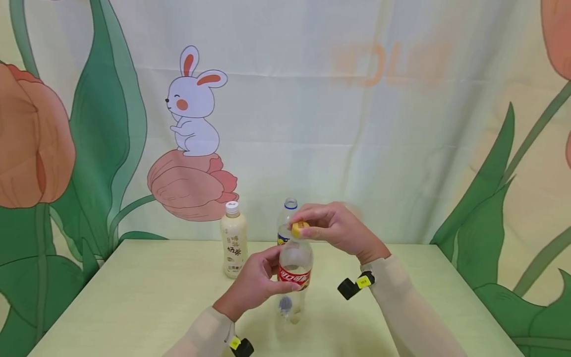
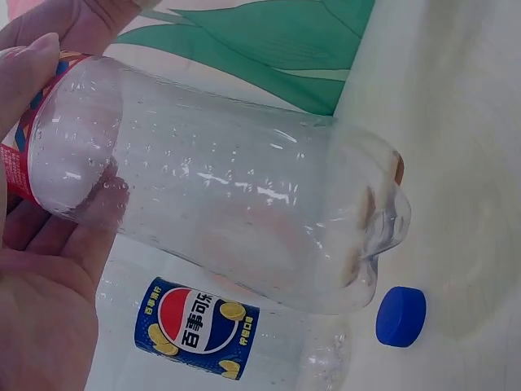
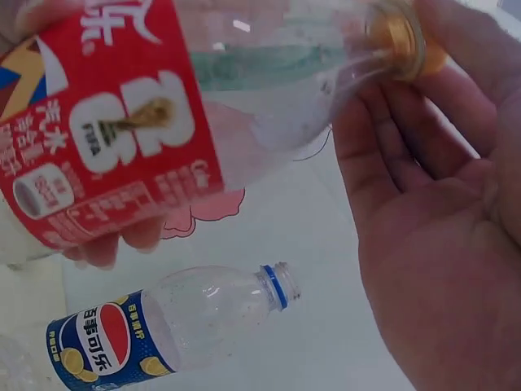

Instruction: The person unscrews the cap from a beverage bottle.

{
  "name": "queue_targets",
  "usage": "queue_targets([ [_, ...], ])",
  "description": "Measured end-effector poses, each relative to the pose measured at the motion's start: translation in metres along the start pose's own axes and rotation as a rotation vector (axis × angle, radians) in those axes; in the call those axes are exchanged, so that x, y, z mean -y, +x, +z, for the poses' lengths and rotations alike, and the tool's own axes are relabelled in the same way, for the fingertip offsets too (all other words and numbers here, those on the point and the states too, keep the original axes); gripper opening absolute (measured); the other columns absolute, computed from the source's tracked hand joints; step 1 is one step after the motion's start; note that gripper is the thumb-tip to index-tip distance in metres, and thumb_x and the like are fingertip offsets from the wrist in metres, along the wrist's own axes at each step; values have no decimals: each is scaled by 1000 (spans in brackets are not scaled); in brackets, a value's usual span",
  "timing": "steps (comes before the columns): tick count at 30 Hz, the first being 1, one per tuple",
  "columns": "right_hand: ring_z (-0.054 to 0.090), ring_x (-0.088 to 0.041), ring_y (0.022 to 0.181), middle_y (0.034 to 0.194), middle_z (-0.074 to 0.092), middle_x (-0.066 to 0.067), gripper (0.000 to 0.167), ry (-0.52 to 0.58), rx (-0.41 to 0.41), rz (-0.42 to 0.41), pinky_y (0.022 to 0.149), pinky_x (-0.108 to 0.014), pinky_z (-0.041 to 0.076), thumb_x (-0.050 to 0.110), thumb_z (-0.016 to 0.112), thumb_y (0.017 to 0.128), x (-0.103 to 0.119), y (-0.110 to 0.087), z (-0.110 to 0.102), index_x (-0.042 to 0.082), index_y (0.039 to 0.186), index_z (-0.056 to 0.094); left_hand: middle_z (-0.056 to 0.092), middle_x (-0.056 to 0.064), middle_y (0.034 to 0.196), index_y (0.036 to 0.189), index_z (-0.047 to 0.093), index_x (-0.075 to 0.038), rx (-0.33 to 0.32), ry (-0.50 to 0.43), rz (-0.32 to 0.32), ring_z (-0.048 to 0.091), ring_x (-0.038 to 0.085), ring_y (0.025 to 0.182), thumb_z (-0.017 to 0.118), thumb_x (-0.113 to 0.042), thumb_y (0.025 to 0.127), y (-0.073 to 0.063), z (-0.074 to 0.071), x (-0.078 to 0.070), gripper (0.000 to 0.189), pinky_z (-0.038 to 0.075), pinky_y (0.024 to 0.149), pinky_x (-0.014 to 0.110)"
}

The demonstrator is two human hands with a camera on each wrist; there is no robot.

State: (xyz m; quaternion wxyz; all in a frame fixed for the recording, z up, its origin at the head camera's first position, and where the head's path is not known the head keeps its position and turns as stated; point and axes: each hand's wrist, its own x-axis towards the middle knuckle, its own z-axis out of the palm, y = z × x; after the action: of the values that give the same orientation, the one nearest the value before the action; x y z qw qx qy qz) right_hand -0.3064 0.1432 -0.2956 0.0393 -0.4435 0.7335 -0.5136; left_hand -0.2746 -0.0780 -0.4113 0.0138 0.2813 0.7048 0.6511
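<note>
A clear, empty-looking plastic cola bottle (image 1: 296, 258) with a red label (image 3: 122, 130) stands upright in front of me. My left hand (image 1: 256, 277) grips it around the label, thumb across the front. At its mouth my right hand (image 1: 336, 229) pinches a yellow cap (image 1: 299, 228) between thumb and fingers. In the right wrist view the cap (image 3: 435, 57) sits at the neck, partly covered by the right hand (image 3: 440, 220). Behind stands an uncapped Pepsi bottle (image 3: 216, 314) with a blue label and blue neck ring, mostly hidden in the head view.
A full cream-coloured milk tea bottle (image 1: 233, 243) with a white cap stands to the left on the pale table (image 1: 147, 292). A loose blue cap (image 2: 401, 316) lies on the table near the Pepsi bottle. A printed curtain (image 1: 285, 109) hangs behind the table.
</note>
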Motion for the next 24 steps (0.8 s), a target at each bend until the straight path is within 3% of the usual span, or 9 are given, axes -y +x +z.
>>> queue_targets([
  [3, 67, -24, 105, 118, 71, -7, 27, 42, -8, 26, 94, -33, 59, 17, 72, 97, -3, 1, 0, 7, 122, 73, 69, 8, 130, 140, 59, -15, 4, -10, 0, 69, 22, 115, 90, -16, 79, 1, -1, -1, 68, 56, 100, 26],
  [5, 68, -20, 104, 118, 72, -4, 31, 76, -61, 56, 92, -31, 59, 18, 73, 96, -4, 1, 4, 5, 124, 71, 69, 8, 130, 139, 60, -16, -11, -8, 12, 68, 23, 116, 90, -16, 80, 1, 0, -1, 67, 56, 100, 26],
  [10, 69, -16, 88, 102, 73, 0, 32, 128, -302, 103, 80, -25, 61, 12, 83, 86, -2, 0, 20, -1, 112, 69, 70, 9, 128, 136, 61, -16, -64, 16, 37, 67, 32, 118, 90, -16, 79, 2, 2, 0, 64, 56, 100, 24],
  [15, 64, -18, 77, 90, 70, -3, 31, 26, -499, 157, 68, -23, 55, 16, 90, 78, 9, -1, 37, 4, 95, 68, 70, 7, 129, 137, 60, -18, -88, 42, 30, 66, 34, 120, 90, -20, 79, 2, 3, 1, 65, 55, 99, 22],
  [19, 65, -23, 79, 90, 72, -5, 29, -45, -560, 183, 67, -25, 55, 20, 92, 76, 15, -1, 43, 8, 91, 71, 69, 7, 129, 138, 60, -18, -100, 48, 34, 65, 37, 121, 90, -20, 79, 2, 4, 0, 66, 56, 99, 23],
  [24, 67, -25, 80, 89, 74, -6, 24, -91, -549, 168, 68, -28, 55, 23, 90, 79, 16, -1, 41, 10, 93, 76, 70, 6, 128, 138, 60, -20, -122, 73, 16, 66, 36, 121, 91, -21, 79, 1, 4, 0, 67, 56, 98, 21],
])
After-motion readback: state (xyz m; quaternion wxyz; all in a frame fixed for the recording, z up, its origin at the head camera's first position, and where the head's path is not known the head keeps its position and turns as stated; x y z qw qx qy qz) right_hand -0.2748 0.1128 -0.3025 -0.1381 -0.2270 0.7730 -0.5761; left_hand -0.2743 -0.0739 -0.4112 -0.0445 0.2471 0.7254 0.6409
